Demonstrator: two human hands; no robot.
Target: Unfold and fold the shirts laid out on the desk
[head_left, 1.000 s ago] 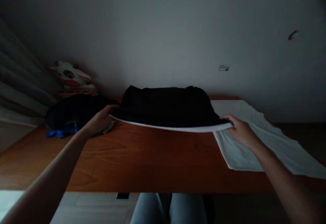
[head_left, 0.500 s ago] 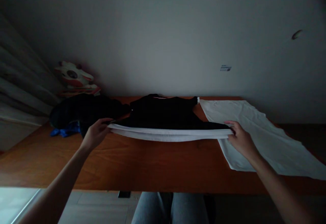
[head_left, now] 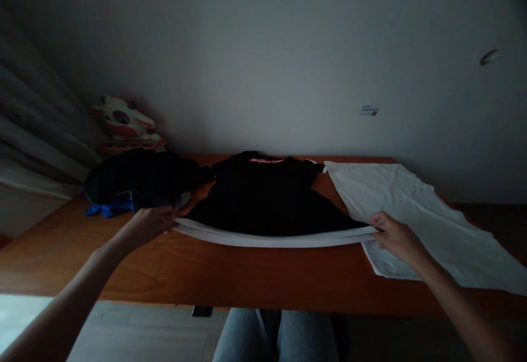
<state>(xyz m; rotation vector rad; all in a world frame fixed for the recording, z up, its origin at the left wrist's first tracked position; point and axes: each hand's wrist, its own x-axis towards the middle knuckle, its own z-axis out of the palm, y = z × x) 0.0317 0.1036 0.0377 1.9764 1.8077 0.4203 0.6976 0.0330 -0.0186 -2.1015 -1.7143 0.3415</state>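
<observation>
Gripped black shirt (head_left: 267,202) hem corners, left hand (head_left: 153,222) and right hand (head_left: 393,235) pinching; laid flat on counter (head_left: 247,274) beside white cloth (head_left: 415,213). Folding seemingly underway.

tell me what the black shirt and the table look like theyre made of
Black shirt: soft matte fabric, probably cotton knit; it drapes limply, with a white hem pinched by the left hand and right hand. Table: reddish-brown wood or wood veneer, showing grain and slight sheen.

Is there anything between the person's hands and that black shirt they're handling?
Nothing visible. The left hand and right hand each grip a bottom corner of the black shirt at its white hem, directly on the cloth.
</observation>
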